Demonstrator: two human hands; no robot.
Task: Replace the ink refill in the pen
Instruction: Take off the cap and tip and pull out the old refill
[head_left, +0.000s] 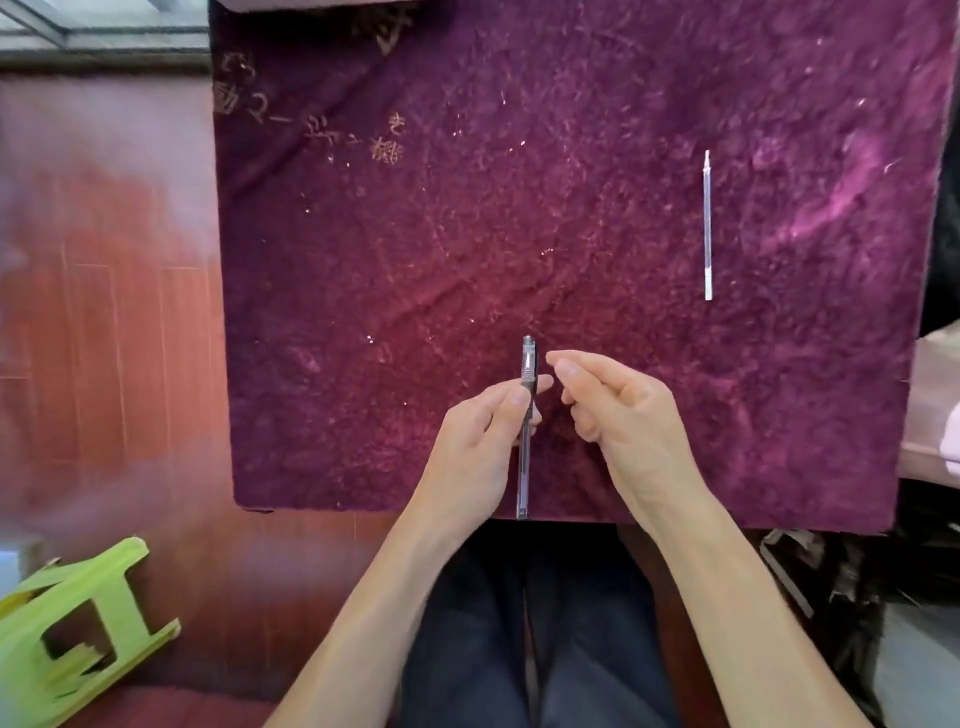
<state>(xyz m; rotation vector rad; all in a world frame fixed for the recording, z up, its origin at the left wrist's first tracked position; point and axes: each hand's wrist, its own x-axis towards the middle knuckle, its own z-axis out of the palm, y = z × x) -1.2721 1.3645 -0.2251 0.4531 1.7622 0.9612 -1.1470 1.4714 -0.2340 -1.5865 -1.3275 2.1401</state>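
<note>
My left hand (485, 436) grips a clear-barrelled pen (525, 431) between thumb and fingers, holding it upright in the image with its capped end pointing away from me. My right hand (608, 405) hovers just right of the pen's top, fingers curled and apart, holding nothing and not touching the pen. A thin white ink refill (707, 226) lies alone on the purple cloth (415, 208) at the far right, well beyond both hands.
The purple cloth covers a table whose near edge runs just behind my wrists. A green plastic stool (78, 634) lies tipped on the reddish floor at lower left. Dark clutter (831, 597) sits at lower right, and my legs are below the table.
</note>
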